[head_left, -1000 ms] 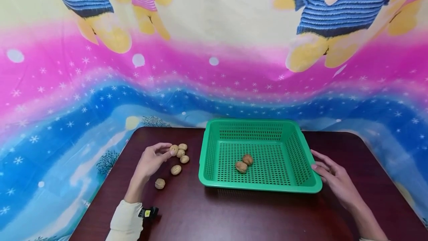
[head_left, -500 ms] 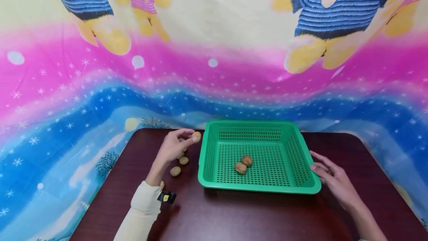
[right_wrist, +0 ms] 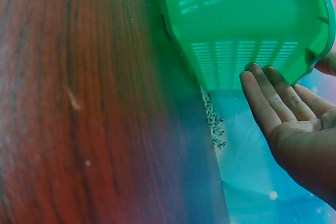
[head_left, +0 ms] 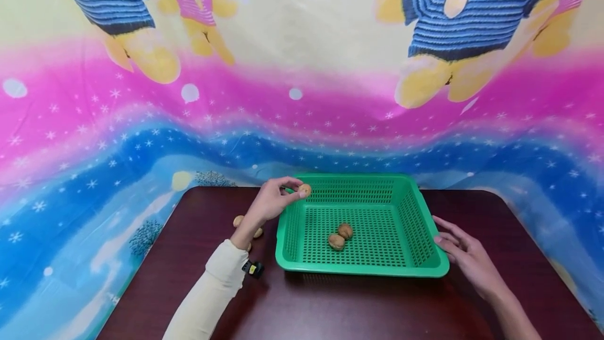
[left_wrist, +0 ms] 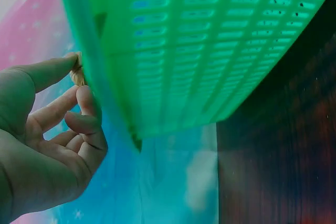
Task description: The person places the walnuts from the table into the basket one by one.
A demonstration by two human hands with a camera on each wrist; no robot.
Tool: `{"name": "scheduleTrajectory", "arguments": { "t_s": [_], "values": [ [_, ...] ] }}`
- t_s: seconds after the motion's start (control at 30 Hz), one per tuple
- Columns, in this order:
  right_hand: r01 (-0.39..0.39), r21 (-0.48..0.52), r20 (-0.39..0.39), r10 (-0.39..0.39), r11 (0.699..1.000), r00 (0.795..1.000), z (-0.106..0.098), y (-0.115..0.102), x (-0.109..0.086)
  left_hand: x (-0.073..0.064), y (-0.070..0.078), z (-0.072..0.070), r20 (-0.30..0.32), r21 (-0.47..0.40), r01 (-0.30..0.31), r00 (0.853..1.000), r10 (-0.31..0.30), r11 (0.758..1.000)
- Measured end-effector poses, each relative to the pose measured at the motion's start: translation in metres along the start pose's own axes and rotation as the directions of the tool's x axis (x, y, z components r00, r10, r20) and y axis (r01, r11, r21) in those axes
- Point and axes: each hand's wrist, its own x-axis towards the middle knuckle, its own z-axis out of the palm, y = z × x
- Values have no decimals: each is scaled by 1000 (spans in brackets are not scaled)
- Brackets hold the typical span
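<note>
Tan walnut [head_left: 304, 190], near mid-frame at the upper-left corner of the green basket [head_left: 363, 271], pinched by the left hand [head_left: 272, 200], right hand [head_left: 467, 252] straight-fingered at the right rim; judged light, hard-shelled, slightly rough, best gripped across its middle.

A light-brown, round, wrinkled walnut [head_left: 305, 190] is pinched between thumb and fingertips of the left hand [head_left: 273, 201], by the far-left corner of a green, rectangular, perforated plastic basket [head_left: 358, 269]. Upright near the tabletop's [head_left: 354, 311] far edge, the basket meets the right hand [head_left: 466, 257] at its right side and holds two brown walnuts [head_left: 336, 242] side by side; paler walnuts [head_left: 238, 220], partly hidden, lie towards the tabletop's left edge
</note>
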Motion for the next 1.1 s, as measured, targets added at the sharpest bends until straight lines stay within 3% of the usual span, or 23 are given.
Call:
{"name": "scheduleTrajectory", "arguments": {
  "t_s": [0.47, 0.67, 0.9, 1.1],
  "values": [
    [13, 8, 13, -13, 1000, 1000, 5, -1, -2, 22, -2, 38, 113, 38, -68, 992, 63, 997],
    [26, 9, 7, -26, 1000, 1000, 5, -1, -2, 25, 2, 50, 179, 81, -128, 977, 112, 988],
    [20, 6, 4, -20, 1000, 1000, 3, -2, -1, 27, 3, 62, 286, 157, -153, 953, 104, 976],
    [13, 15, 2, -14, 1000, 1000, 1, 1, -1, 28, 4, 65, 321, 206, -172, 942, 99, 963]
  ]
}}
